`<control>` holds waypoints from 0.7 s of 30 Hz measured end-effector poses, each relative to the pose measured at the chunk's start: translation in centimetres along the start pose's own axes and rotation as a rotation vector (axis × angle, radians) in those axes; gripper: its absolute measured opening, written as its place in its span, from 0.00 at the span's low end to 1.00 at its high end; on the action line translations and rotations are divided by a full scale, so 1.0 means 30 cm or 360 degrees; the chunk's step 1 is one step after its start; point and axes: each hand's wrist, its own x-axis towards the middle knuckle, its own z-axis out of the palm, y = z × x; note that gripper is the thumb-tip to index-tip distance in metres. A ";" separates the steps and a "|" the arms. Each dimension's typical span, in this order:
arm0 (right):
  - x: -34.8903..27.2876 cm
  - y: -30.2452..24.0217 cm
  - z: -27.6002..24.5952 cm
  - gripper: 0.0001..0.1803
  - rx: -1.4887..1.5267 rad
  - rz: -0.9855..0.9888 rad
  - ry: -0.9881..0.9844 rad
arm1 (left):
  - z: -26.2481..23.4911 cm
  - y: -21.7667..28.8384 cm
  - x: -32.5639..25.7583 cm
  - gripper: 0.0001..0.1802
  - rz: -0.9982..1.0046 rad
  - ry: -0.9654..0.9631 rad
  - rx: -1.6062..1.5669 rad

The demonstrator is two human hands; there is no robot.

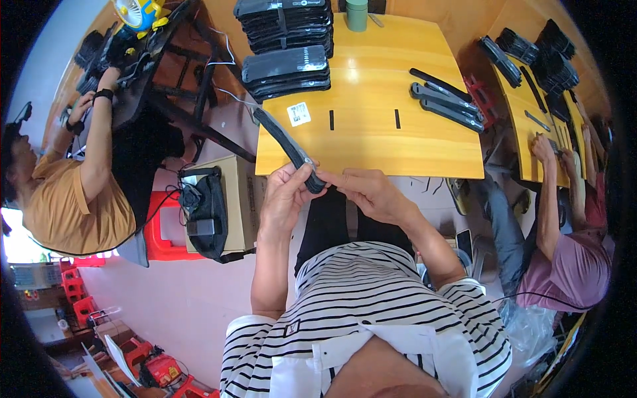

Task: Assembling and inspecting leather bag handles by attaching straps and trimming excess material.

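Over the table's near edge, my left hand [286, 196] is closed round the lower part of a long, narrow black strap [277, 134]. The strap slants up and left from my grip, and its rounded end sticks out below my thumb. My right hand [371, 192] reaches in from the right with curled fingers, its fingertips pinching at that rounded end. Exactly what those fingertips grip is partly hidden. Several similar black straps [448, 105] lie fanned at the table's right side. Two short black strips [332, 120] lie flat in the middle.
Bundled black packs [285, 69] are stacked at the yellow table's [371, 152] back left, beside a green cup [357, 16]. A white printed card [298, 114] lies nearby. A cardboard box [240, 199] and red stool [162, 229] stand left. People work on both sides.
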 end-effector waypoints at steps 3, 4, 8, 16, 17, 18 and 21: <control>-0.011 0.012 0.014 0.26 -0.0010 0.0050 0.0023 | -0.001 -0.002 0.002 0.13 -0.0048 0.0010 0.0006; -0.014 0.015 0.017 0.24 0.0181 0.0152 0.0058 | 0.001 -0.006 0.005 0.13 -0.0045 -0.0015 -0.0012; -0.026 0.019 0.016 0.22 0.0402 0.0339 0.0091 | 0.016 -0.005 -0.005 0.13 -0.0058 -0.0080 -0.0029; -0.057 0.023 -0.034 0.18 0.1051 0.0806 -0.0084 | -0.018 -0.044 0.025 0.15 -0.0225 -0.0267 -0.0119; -0.061 0.023 -0.040 0.18 0.1270 0.0919 -0.0109 | -0.019 -0.050 0.029 0.16 -0.0240 -0.0337 -0.0170; -0.066 0.024 -0.039 0.18 0.1271 0.0923 -0.0103 | -0.020 -0.054 0.030 0.16 -0.0246 -0.0340 -0.0171; -0.082 0.035 -0.034 0.19 0.1733 0.1140 -0.0083 | -0.022 -0.073 0.034 0.19 -0.0282 -0.0353 -0.0230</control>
